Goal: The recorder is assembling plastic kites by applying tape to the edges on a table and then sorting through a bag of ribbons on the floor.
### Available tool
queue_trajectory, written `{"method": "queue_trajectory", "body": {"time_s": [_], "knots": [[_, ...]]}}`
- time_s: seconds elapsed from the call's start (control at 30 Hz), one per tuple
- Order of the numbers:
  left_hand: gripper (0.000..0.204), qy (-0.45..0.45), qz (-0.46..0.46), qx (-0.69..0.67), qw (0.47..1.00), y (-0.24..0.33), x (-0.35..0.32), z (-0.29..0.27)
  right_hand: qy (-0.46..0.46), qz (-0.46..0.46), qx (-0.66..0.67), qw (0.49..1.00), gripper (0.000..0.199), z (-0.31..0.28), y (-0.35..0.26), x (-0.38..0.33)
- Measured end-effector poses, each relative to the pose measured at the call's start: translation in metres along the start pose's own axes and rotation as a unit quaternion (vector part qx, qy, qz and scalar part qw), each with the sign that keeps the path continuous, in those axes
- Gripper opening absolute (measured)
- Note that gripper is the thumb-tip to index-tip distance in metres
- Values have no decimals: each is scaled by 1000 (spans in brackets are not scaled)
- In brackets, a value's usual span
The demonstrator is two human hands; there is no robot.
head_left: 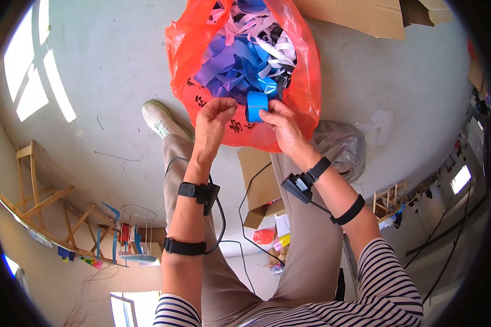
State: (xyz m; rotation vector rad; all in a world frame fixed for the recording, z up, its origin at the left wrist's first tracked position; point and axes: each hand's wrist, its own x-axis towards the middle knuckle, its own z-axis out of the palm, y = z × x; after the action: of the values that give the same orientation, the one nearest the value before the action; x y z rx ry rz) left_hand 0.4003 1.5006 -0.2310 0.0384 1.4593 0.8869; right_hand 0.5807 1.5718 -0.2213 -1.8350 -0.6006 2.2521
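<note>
A red plastic bag [305, 71] stands before me, filled with loose ribbon strips. Purple and blue strips [229, 65] lie at its near left, with pink and white strips [275, 43] toward the far right. My right hand [286, 128] grips a coiled blue ribbon [257, 107] between thumb and fingers, over the bag's near edge. Just left of the coil, my left hand [210, 128] is closed in a pinch, apart from the ribbon. Whatever may be between its fingertips is too small to make out.
A cardboard box [360, 16] lies at the far right, and a smaller carton [259, 185] sits between my legs. Beside the bag is a crumpled clear plastic bag [341, 147]. A wooden rack [54, 218] stands at left; a cable [243, 210] hangs from my left forearm.
</note>
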Motion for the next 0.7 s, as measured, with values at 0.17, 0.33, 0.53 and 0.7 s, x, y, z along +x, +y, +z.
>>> {"method": "queue_trajectory", "body": {"time_s": [0.17,0.33,0.53,0.7], "knots": [[24,-55,18,-22,998,21,-25,3,14,78,82,993,19,-17,-8,-30],[30,-94,24,-1,995,35,-45,14,-30,77,68,994,27,-8,-21,-56],[45,-75,-5,-55,996,49,-60,12,-96,-14,20,995,26,26,-18,-64],[57,-75,-33,-117,990,41,-73,-2,-119,-4,-54,991,21,52,-21,-78]]}}
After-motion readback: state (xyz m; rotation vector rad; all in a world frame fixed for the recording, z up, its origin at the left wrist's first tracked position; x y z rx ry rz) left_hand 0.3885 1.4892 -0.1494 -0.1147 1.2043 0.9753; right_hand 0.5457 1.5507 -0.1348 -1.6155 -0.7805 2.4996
